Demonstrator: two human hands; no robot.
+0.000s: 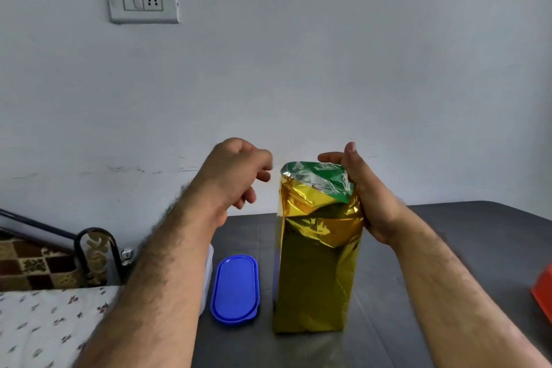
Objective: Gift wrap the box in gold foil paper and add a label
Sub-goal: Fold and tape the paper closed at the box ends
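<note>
The box [313, 272] stands tall on the dark bench [433, 293], in the middle, a bit toward 3 o'clock. Its long way runs straight up and down, from 6 o'clock to 12 o'clock. Shiny gold foil paper [322, 215] covers its sides. The top end points up, and it is not closed yet. Crinkly foil stands loose there, and some green of the box peeks out.

The right hand [367, 200] holds the box near the top, on the 3 o'clock side. Its fingers curl over the back edge and its thumb points up.

The left hand [239, 173] is in the air at about 9 o'clock from the box top. It is close but does not touch. Its fingers are curled in and hold nothing I can see.

I think the next move is to fold the loose top down flat. The left hand is free for that and would go toward 3 o'clock.

A blue lid [235, 288] lies flat on the bench, at 9 o'clock from the box.
</note>
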